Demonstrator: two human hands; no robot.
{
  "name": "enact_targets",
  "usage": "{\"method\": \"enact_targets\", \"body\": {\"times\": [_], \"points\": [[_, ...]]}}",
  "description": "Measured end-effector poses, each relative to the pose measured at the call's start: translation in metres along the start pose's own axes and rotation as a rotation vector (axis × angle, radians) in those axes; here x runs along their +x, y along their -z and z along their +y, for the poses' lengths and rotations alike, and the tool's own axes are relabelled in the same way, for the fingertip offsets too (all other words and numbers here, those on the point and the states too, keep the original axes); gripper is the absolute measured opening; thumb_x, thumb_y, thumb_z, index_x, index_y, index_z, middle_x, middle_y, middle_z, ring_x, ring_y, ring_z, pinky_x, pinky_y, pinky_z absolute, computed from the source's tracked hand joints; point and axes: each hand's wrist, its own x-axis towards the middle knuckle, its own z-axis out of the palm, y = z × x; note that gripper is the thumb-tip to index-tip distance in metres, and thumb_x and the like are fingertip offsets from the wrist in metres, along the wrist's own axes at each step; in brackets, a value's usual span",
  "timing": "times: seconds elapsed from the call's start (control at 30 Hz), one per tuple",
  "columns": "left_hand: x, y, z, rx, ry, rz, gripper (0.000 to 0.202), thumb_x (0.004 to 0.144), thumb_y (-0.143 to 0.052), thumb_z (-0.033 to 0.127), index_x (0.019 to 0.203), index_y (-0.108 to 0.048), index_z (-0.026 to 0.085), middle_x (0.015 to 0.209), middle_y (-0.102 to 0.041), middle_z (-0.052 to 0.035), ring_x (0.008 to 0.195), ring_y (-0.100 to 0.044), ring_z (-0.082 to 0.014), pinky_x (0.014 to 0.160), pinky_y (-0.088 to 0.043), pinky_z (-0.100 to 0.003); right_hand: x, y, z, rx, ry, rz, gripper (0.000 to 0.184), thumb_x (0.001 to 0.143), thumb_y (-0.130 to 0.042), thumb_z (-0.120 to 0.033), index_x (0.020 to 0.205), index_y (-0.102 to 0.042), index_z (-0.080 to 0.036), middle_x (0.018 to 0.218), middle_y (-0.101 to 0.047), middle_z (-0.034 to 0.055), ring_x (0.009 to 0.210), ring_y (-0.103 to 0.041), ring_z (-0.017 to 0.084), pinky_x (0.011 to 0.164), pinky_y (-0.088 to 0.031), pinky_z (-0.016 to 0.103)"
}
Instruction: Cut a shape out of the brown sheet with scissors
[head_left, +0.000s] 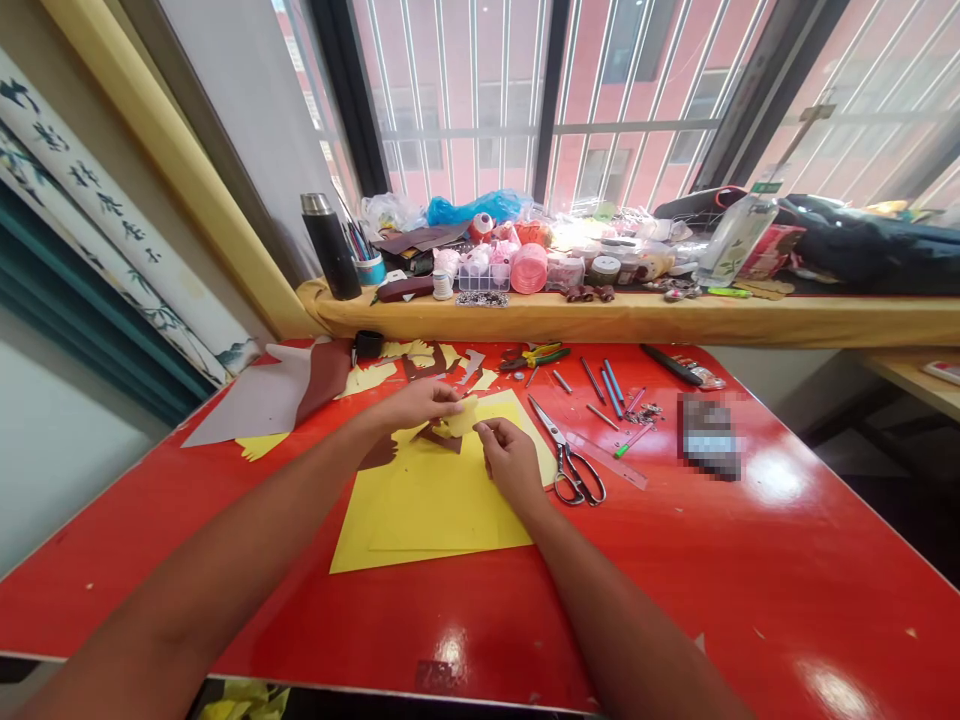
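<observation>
Left hand [416, 405] and right hand [512, 462], both closed, pinching small yellow paper piece [463, 415] above flat yellow paper sheet [435, 510] on glossy red desk [675, 600]; risk: hard pinch, paper tearing or creasing.

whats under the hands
Below them lies a yellow paper sheet with a brown paper scrap on it. The left hand and right hand pinch a small yellow piece; whatever sits directly beneath the palms is covered.

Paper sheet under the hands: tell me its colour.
The paper sheet is yellow; the head view shows it best.
</observation>
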Motion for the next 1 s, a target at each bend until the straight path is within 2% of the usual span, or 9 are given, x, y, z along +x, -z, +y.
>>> {"method": "enact_targets", "body": {"times": [0.1, 0.27, 0.37, 0.47, 0.53, 0.73, 0.8, 0.9, 1.0], "points": [[0.004, 0.006, 0.0, -0.02, 0.055, -0.149, 0.054, 0.073, -0.09, 0.073, 0.083, -0.079, 0.021, 0.08, -0.075, -0.0045, 0.073, -0.07, -0.022, 0.071, -0.057, -0.035, 0.0, 0.0, 0.001, -0.011, -0.001, -0.008, 0.038, 0.097, -0.069, -0.063, 0.088, -0.072, -0.026, 0.051, -0.049, -0.0081, 0.044, -0.047, 0.018, 0.046, -0.037, 0.03], [0.028, 0.019, -0.004, -0.11, 0.044, 0.191, 0.057, 0.073, -0.091, 0.073, 0.089, -0.077, 0.02, 0.089, -0.078, -0.0071, 0.078, -0.073, -0.0233, 0.076, -0.06, -0.039, 0.001, 0.001, 0.003, -0.034, -0.01, -0.023, 0.038, 0.098, -0.068, -0.062, 0.09, -0.073, -0.025, 0.051, -0.049, -0.0079, 0.044, -0.046, 0.018, 0.047, -0.037, 0.03], [0.046, 0.03, -0.007, 0.016, 0.038, 0.314, 0.049, 0.083, -0.086, 0.069, 0.084, -0.075, 0.021, 0.085, -0.078, -0.0074, 0.08, -0.071, -0.0245, 0.076, -0.057, -0.037, 0.001, 0.0, 0.005, -0.053, -0.011, -0.029, 0.037, 0.099, -0.068, -0.061, 0.091, -0.073, -0.026, 0.051, -0.048, -0.0078, 0.045, -0.046, 0.018, 0.047, -0.036, 0.03], [0.063, 0.039, -0.011, 0.243, -0.015, 0.545, 0.038, 0.098, -0.072, 0.058, 0.101, -0.08, 0.022, 0.101, -0.084, -0.0089, 0.092, -0.073, -0.0268, 0.082, -0.052, -0.036, 0.001, 0.0, 0.006, -0.076, -0.009, -0.041, 0.035, 0.099, -0.069, -0.06, 0.091, -0.075, -0.026, 0.052, -0.049, -0.0076, 0.046, -0.048, 0.018, 0.048, -0.037, 0.03], [0.072, 0.04, -0.016, 0.391, -0.019, 0.618, 0.032, 0.104, -0.065, 0.048, 0.114, -0.081, 0.023, 0.112, -0.086, -0.0108, 0.104, -0.074, -0.0295, 0.089, -0.051, -0.036, 0.0, 0.0, 0.006, -0.089, -0.006, -0.047, 0.034, 0.099, -0.069, -0.058, 0.091, -0.075, -0.025, 0.053, -0.049, -0.0075, 0.047, -0.048, 0.018, 0.048, -0.037, 0.03], [0.07, 0.015, -0.028, 0.508, 0.005, 0.416, 0.042, 0.092, -0.072, 0.027, 0.133, -0.078, 0.018, 0.142, -0.078, -0.0179, 0.134, -0.069, -0.0368, 0.112, -0.05, -0.043, 0.0, 0.001, 0.001, -0.099, -0.007, -0.048, 0.036, 0.101, -0.067, -0.059, 0.091, -0.075, -0.025, 0.051, -0.049, -0.0075, 0.046, -0.046, 0.018, 0.049, -0.038, 0.031], [0.051, 0.006, -0.026, 0.499, -0.052, 0.399, 0.041, 0.096, -0.068, 0.029, 0.135, -0.077, 0.021, 0.146, -0.076, -0.015, 0.141, -0.064, -0.0342, 0.119, -0.047, -0.043, 0.0, 0.001, 0.001, -0.091, -0.014, -0.046, 0.037, 0.101, -0.066, -0.06, 0.092, -0.075, -0.025, 0.051, -0.05, -0.0074, 0.046, -0.046, 0.018, 0.049, -0.038, 0.031], [0.008, -0.002, -0.021, 0.522, -0.254, 0.204, 0.029, 0.1, -0.067, 0.038, 0.122, -0.08, 0.025, 0.13, -0.079, -0.0116, 0.129, -0.067, -0.0343, 0.113, -0.052, -0.046, 0.001, 0.001, 0.001, -0.081, -0.016, -0.049, 0.036, 0.101, -0.067, -0.059, 0.092, -0.075, -0.025, 0.05, -0.051, -0.0071, 0.046, -0.046, 0.018, 0.05, -0.039, 0.031], [-0.035, -0.01, -0.02, 0.621, -0.373, 0.024, 0.034, 0.098, -0.062, 0.022, 0.126, -0.079, 0.03, 0.129, -0.076, -0.0089, 0.131, -0.064, -0.0325, 0.114, -0.05, -0.046, 0.001, 0.001, 0.002, -0.073, -0.019, -0.053, 0.035, 0.099, -0.069, -0.059, 0.091, -0.075, -0.025, 0.051, -0.051, -0.0069, 0.046, -0.046, 0.018, 0.049, -0.038, 0.03]]}}
